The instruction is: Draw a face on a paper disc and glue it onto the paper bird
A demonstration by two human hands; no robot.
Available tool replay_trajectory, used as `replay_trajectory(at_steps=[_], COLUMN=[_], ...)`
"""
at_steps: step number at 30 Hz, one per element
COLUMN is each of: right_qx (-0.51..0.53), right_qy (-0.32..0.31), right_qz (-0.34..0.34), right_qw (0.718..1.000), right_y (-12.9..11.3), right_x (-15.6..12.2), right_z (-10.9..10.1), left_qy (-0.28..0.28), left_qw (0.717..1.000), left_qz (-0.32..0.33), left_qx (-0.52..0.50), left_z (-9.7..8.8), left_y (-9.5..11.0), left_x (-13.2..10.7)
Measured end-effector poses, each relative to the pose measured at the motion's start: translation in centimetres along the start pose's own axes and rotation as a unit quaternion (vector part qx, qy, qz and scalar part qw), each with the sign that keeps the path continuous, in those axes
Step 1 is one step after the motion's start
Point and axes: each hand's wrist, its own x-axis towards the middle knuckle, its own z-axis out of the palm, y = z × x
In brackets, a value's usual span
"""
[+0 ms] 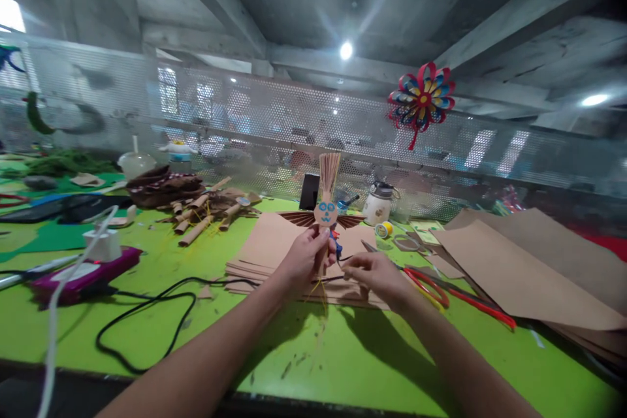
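Observation:
My left hand (307, 256) is closed around a brown paper figure (326, 214), held upright above the stacked paper. The figure has a round head with a blue drawn face, a pleated paper tuft on top and dark pleated fans to either side. Just right of it, my right hand (375, 272) has its thumb and fingers pinched together; what they hold, if anything, is too small to make out. A blue and red object (337, 245) shows beside my left fingers, partly hidden. Yellow strands (321, 290) hang below the figure. Brown paper sheets (259, 248) lie beneath both hands.
Red-handled scissors (431, 287) lie by my right wrist. More brown sheets (529, 268) cover the right side. Paper rolls (196, 215) are heaped at left, near a purple power strip (88, 274) with a black cord (147, 292). A white jar (378, 202) stands behind.

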Motion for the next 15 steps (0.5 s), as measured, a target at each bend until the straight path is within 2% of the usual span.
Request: replay_trajectory(at_steps=[3,7,15], right_qx=[0.038,0.102,0.17], right_qy=[0.093,0.19,0.244], right_qz=[-0.035,-0.071,-0.137], right_qw=[0.994,0.974,0.945], right_y=[-0.5,-0.5,-1.0], right_x=[0.6,0.8,0.7], right_z=[-1.7,-2.8,-3.2], left_qy=[-0.014,-0.014,-0.012], left_qw=[1.0,0.999,0.993], left_qz=[-0.007,-0.019,-0.038], left_qx=[0.009,0.026,0.112], left_z=[0.4,0.6,0.8], left_y=[0.3,0.5,0.1], left_x=[-0.4,-0.7,-0.8])
